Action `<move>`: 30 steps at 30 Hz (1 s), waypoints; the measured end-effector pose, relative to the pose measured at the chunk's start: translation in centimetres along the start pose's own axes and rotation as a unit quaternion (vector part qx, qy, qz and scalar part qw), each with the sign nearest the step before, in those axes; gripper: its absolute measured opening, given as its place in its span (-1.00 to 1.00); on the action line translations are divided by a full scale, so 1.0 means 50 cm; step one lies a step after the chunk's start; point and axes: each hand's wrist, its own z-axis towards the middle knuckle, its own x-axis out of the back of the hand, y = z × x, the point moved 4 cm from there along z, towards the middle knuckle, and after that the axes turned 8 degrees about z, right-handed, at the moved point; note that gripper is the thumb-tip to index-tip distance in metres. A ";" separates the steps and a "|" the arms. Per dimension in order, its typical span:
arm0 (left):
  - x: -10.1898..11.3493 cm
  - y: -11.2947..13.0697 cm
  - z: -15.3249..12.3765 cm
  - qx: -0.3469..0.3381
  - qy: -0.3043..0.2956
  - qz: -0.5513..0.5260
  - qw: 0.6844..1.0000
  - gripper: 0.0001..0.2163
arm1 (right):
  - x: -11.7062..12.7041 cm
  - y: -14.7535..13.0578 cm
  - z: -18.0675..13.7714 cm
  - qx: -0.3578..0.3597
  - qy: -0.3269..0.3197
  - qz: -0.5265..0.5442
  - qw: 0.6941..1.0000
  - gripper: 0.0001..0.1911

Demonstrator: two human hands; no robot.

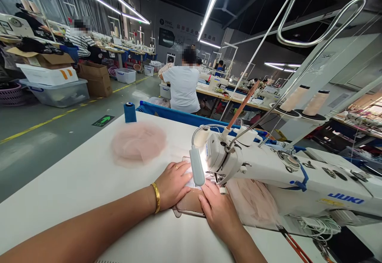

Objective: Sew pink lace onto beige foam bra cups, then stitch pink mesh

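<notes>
Under the presser foot area of a white sewing machine [256, 167] lies a tan fabric piece [191, 202] with darker edges and a white patch on it. My left hand [173, 181] rests flat on the piece's left side, fingers stretched toward the white patch. My right hand [219, 205] lies on its right side, fingers extended close to the needle, thumb apart. The fingertips are partly hidden by a grey lamp head [197, 166], which lights the spot. Sheer pink fabric [253, 201] is bunched right of my right hand, beneath the machine arm.
A heap of sheer pink fabric [139, 141] lies on the white table [86, 191], with a blue thread spool [130, 112] at the far edge. Two thread cones [316, 103] stand on a rack. A person in a white shirt [182, 86] sits ahead.
</notes>
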 end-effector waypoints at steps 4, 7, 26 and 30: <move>0.007 0.009 -0.006 0.041 -0.043 0.039 0.997 -0.74 | 0.006 -0.014 -0.004 0.032 0.008 0.019 0.999 -0.56; 0.030 0.044 -0.023 0.067 -0.117 0.106 0.985 -0.77 | 0.021 -0.053 -0.006 0.100 0.057 0.056 0.992 -0.58; 0.066 0.000 -0.025 0.075 -0.131 0.049 0.987 -0.98 | 0.001 -0.147 -0.106 0.282 -0.011 0.103 0.954 -0.82; 0.041 0.021 -0.031 0.050 -0.091 -0.006 0.995 -0.88 | 0.041 -0.129 -0.121 0.228 -0.067 0.144 0.961 -0.90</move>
